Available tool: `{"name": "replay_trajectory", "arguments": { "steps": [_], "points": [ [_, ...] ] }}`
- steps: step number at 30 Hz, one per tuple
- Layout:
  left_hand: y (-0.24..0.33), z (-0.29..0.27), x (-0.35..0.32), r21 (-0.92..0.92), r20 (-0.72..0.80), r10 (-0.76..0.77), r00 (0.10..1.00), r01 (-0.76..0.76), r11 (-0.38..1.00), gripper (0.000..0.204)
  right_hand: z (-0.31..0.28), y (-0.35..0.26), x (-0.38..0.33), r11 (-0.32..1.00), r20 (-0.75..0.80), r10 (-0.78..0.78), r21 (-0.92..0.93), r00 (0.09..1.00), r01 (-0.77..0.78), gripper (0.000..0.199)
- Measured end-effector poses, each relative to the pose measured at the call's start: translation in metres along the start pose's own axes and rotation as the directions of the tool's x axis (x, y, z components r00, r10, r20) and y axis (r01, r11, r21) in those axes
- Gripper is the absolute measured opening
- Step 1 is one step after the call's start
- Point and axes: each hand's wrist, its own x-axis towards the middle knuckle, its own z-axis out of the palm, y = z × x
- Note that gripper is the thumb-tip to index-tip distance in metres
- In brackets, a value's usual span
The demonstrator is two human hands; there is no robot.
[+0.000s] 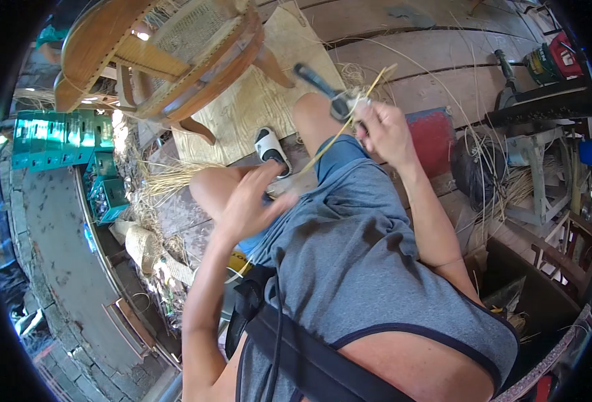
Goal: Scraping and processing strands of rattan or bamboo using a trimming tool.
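My right hand (386,130) is closed beside my right knee, pinching a thin yellow cane strip (336,139). The strip slants from above that hand down toward my lap. Against the knee, at the right fingertips, is a blurred tool with a dark handle (317,82); its kind and whether the hand grips it are unclear. Over my left thigh, my left hand (250,201) has its thumb and fingers apart, slightly smeared by motion. The strip's lower end fades out near it, and I see nothing gripped there.
A wooden chair with woven cane (195,33) stands on a plywood sheet (225,127) at the upper left. Loose cane strands (168,181) lie left of my legs. Green crates (61,141) sit far left. A red panel (431,144) and wooden stand (544,181) are right.
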Motion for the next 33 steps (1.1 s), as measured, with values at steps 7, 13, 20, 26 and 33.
{"name": "replay_trajectory", "arguments": {
  "steps": [7,13,20,26,33],
  "points": [
    [0.023,0.04,0.067,-0.648,0.118,-0.33,0.936,0.325,0.689,0.033,0.039,0.009,-0.029,0.994,0.012,-0.077,-0.083,0.997,0.077,0.036],
    [0.02,0.052,0.061,-0.603,0.012,-0.274,0.962,0.226,0.765,0.028,0.035,0.016,-0.032,0.999,0.107,0.033,-0.039,0.994,-0.029,0.04],
    [0.031,0.043,0.032,-0.549,-0.137,-0.249,0.959,0.136,0.825,0.023,0.014,0.012,-0.002,0.996,0.064,0.031,-0.088,0.997,-0.026,0.039],
    [0.052,-0.014,-0.037,-0.527,0.009,-0.399,0.917,0.343,0.778,0.017,-0.039,0.007,0.048,0.941,0.006,0.133,0.312,0.991,-0.129,0.032],
    [0.009,-0.039,-0.073,-0.011,0.31,-0.391,0.867,0.415,0.91,0.032,-0.028,0.0,0.033,0.999,-0.022,0.012,0.034,1.0,-0.011,0.036]
  ]
}}
